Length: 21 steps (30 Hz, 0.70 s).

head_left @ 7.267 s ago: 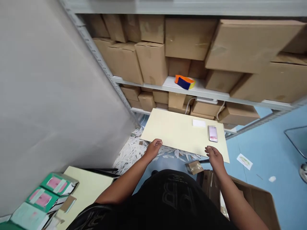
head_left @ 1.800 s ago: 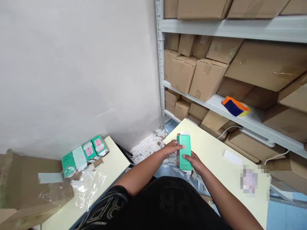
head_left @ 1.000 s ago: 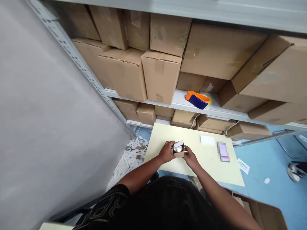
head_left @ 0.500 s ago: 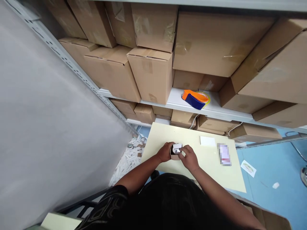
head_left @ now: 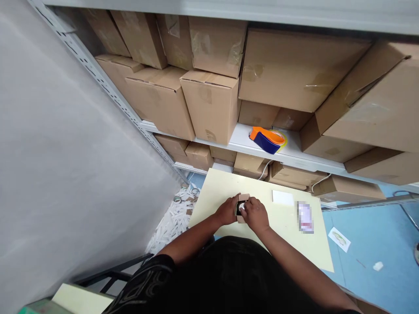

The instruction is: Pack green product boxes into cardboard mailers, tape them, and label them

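Note:
A small box (head_left: 242, 199) with a brown inner flap stands on end on the pale yellow table (head_left: 216, 192), its open top towards me. My left hand (head_left: 228, 210) grips its left side. My right hand (head_left: 254, 213) covers its right side and top, fingers curled over the opening, where something pale shows inside. Both hands meet over the table's near edge.
A white card (head_left: 283, 197) and a blurred small flat object (head_left: 304, 216) lie on the table to the right. Metal shelving packed with cardboard boxes (head_left: 209, 104) rises behind; an orange-and-blue tape dispenser (head_left: 266, 139) sits on a shelf. White paper strips (head_left: 173, 218) litter the blue floor.
Over the last seconds a green box came into my hands and was turned on end. In the last half second my right hand slid further over its open top.

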Available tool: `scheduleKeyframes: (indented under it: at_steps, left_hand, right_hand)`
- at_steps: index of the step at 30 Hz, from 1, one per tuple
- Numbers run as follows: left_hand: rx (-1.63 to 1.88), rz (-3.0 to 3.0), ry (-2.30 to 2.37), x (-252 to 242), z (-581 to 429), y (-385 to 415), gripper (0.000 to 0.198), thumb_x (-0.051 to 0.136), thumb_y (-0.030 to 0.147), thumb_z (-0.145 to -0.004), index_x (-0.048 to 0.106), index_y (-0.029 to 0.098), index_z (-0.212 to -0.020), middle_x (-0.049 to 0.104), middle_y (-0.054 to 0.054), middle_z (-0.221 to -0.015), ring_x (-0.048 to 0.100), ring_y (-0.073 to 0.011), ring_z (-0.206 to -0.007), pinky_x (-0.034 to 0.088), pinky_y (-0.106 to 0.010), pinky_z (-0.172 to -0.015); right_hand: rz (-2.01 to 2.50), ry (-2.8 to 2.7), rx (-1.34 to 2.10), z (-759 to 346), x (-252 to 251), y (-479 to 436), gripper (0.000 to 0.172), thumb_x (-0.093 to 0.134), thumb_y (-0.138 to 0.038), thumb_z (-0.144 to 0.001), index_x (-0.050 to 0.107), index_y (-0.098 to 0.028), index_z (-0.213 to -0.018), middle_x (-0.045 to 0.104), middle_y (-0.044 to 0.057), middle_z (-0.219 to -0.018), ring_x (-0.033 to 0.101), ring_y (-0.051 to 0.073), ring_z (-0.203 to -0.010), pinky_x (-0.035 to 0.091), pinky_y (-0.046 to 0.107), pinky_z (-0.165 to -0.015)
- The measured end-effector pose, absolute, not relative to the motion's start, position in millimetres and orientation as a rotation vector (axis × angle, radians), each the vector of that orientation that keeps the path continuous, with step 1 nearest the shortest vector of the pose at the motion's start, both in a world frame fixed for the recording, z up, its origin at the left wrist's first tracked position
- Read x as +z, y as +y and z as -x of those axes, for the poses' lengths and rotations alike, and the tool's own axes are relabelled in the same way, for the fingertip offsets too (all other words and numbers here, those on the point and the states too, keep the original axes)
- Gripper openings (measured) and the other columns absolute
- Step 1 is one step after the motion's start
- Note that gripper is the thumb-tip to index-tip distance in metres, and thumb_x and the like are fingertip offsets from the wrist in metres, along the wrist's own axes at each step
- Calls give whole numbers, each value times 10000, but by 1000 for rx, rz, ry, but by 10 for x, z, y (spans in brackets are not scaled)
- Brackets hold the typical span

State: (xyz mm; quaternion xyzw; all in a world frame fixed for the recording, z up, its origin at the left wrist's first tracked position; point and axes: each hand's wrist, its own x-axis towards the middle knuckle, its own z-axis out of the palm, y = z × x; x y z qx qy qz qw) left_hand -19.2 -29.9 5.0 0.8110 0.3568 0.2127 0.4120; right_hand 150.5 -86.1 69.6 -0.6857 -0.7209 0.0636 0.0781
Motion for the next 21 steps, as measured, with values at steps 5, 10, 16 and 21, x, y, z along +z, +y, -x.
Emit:
scheduleKeyframes:
  at_steps: [5,10,16,21]
  left_hand:
    - [573,-2100,849,92,280,-354,1215,847,427,-716,87,221,-1641,280,-190,-1663,363,-385,-1498,420,-536,-1168]
    - [448,-2094,765,157,300,-313,1147,888,363,-656,249,258,-1602,439,-157,-1580,460,-379,-1426,422,-526,-1161]
    - [433,-2055,835,155,203,-290,893,826,231,-668,427,226,-1467,579,-141,-1403,573,-345,-1270,495,-480,-1060]
    - [417,-2087,847,170,142,-274,669,794,209,-683,537,211,-1300,645,-126,-1243,620,-333,-1151,497,-467,-1024]
  right_hand:
    - [2136,-2150,297,-1520,783,-829,257,710,-361,-888,692,-191,-1080,597,93,-1132,563,243,-1020,425,327,-884]
    - [2219,-2165,361,-1432,866,-785,425,765,-337,-804,659,-177,-1183,574,116,-1208,535,275,-1088,436,337,-836]
    - [2402,-2154,209,-1273,896,-771,411,732,-326,-805,669,-129,-1160,574,170,-1210,487,321,-1118,393,418,-878]
    - [2427,-2182,179,-1263,903,-764,346,728,-329,-813,685,-123,-1087,583,190,-1202,482,327,-1099,360,431,-880]
